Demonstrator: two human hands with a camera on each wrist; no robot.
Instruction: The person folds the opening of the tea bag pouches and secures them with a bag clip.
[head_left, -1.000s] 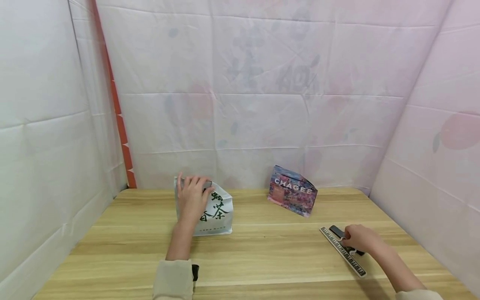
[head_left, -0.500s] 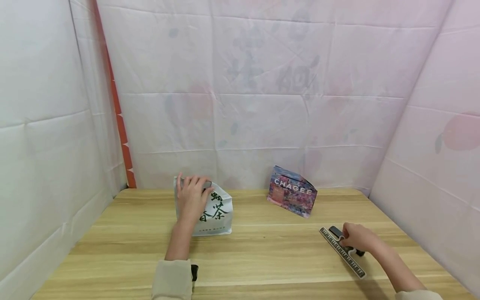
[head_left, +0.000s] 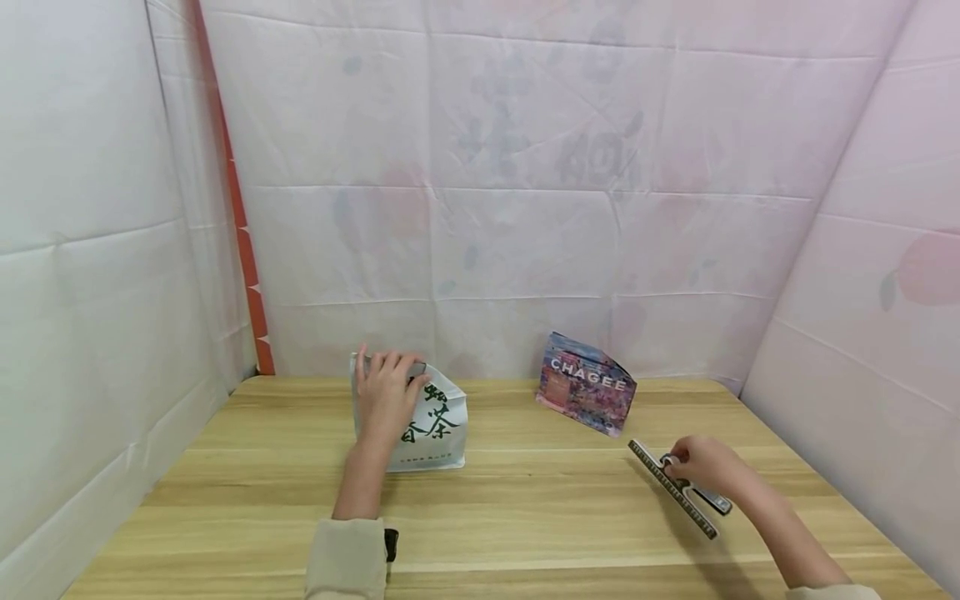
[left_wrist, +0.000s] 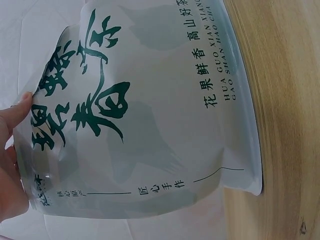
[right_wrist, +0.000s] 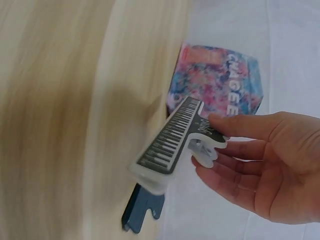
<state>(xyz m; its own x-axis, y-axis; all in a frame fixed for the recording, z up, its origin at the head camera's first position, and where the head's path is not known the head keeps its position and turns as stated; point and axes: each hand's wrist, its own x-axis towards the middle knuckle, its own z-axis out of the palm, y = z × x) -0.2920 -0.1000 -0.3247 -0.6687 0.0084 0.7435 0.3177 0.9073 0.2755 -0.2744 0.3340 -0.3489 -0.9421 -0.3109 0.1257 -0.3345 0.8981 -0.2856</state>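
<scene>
My left hand [head_left: 386, 396] pinches the top edge of a white tea pouch [head_left: 441, 437] that stands upright on the table. The left wrist view shows green brush lettering on the pouch [left_wrist: 150, 100], with my thumb on its front. Over the right side of the table, my right hand [head_left: 705, 465] holds a long clip [head_left: 678, 493] with a piano-key pattern by its handle. In the right wrist view, my thumb presses the handle of this piano-key clip [right_wrist: 170, 137], and curled fingers lie behind it. Below it shows a dark piece with a notch [right_wrist: 142, 207], apparently another clip.
A colourful CHAGEE pouch [head_left: 585, 387] stands at the back of the wooden table [head_left: 525, 533], right of the middle. White patterned cloth [head_left: 517, 208] hangs behind the table and along both sides.
My right hand has lifted the piano-key clip off the table and shifted it slightly left and away from me. The left hand and both pouches have kept their places.
</scene>
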